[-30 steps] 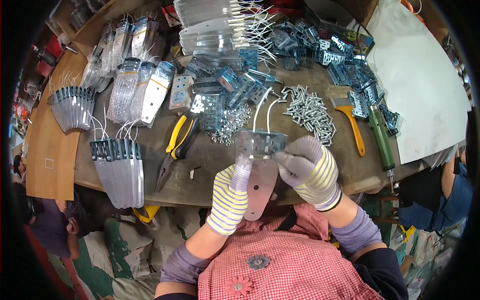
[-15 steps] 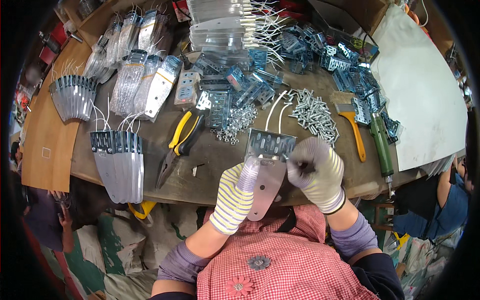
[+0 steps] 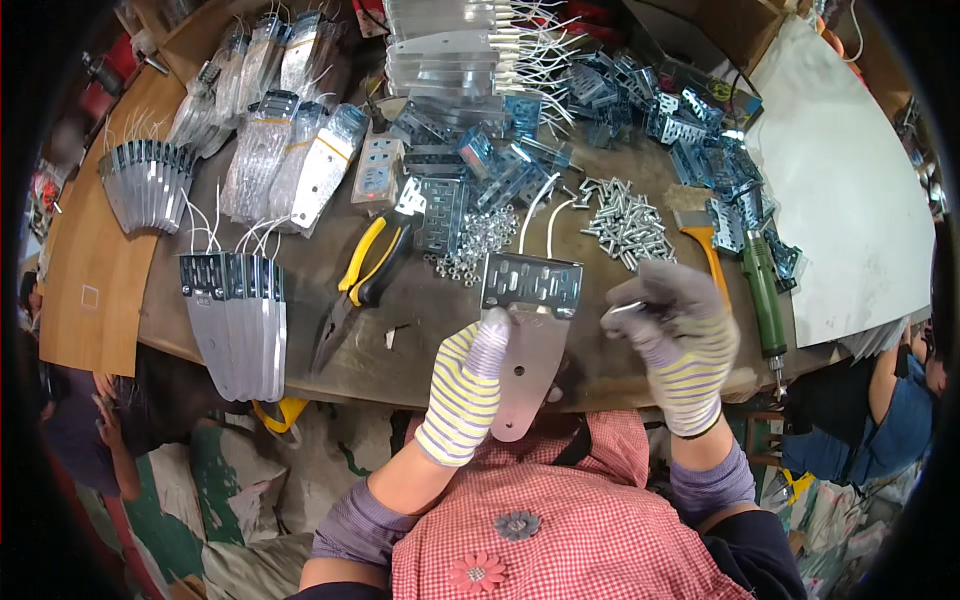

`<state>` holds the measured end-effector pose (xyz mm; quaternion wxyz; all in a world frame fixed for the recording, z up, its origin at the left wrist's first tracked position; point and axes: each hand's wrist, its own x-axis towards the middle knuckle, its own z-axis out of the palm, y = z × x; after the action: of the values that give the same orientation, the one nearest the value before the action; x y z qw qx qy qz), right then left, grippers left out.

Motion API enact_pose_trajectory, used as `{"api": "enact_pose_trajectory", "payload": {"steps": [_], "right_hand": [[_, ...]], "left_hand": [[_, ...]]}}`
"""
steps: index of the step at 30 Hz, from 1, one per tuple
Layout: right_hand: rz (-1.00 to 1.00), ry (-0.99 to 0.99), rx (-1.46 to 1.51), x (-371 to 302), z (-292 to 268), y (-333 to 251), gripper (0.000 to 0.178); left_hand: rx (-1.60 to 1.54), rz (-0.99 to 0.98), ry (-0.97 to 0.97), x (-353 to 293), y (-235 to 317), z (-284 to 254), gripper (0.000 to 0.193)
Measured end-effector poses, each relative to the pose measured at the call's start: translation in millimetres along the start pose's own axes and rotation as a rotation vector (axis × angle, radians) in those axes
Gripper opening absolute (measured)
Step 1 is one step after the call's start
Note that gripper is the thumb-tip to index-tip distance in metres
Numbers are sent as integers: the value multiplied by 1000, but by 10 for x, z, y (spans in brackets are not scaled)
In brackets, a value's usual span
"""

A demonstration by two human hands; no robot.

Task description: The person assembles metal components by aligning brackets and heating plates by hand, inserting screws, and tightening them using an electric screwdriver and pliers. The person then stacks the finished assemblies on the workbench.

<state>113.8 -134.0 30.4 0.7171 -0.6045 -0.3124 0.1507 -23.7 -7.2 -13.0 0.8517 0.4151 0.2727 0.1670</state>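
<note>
My left hand (image 3: 462,390), in a striped glove, grips a flat silver heating plate (image 3: 528,375) by its left edge, thumb on the face. Across the plate's upper end sits a slotted metal bracket (image 3: 532,284). Two white wires (image 3: 551,225) stick up from that end. Right of the plate and apart from it, my gloved right hand (image 3: 692,350) pinches a small shiny screw (image 3: 627,308) between thumb and fingers. Beyond them lie a heap of screws (image 3: 628,225) and a scatter of nuts (image 3: 485,240).
Yellow-black pliers (image 3: 365,265) and a row of finished plates (image 3: 235,330) lie left. A scraper brush (image 3: 705,240) and green electric screwdriver (image 3: 763,295) lie right. Loose brackets (image 3: 500,165) and stacked plates (image 3: 440,70) fill the back. A white sheet (image 3: 840,190) covers the right side.
My right hand has moved right, away from the bracket, and the screw now shows in its fingers. The plate in my left hand has shifted slightly left.
</note>
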Motion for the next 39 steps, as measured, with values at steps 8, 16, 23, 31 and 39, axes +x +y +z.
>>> {"api": "enact_pose_trajectory", "payload": {"steps": [8,16,23,31,39], "right_hand": [[-712,-420,-590,487,235,60,29],[-786,-474,-696,494,410,196,29],[-754,-560,-645,502,406,220,28],[-729,-552,-758,422,419,174,18],[-677,-597,-702,445,461,272,12]], "left_hand": [[288,190,-40,33,-166,-99,38],[345,278,-18,-8,-150,-6,29],[450,276,26,-2,-212,-32,26],[419,335,58,14,-214,25,24],[576,372,15,40,-289,-38,26]]}}
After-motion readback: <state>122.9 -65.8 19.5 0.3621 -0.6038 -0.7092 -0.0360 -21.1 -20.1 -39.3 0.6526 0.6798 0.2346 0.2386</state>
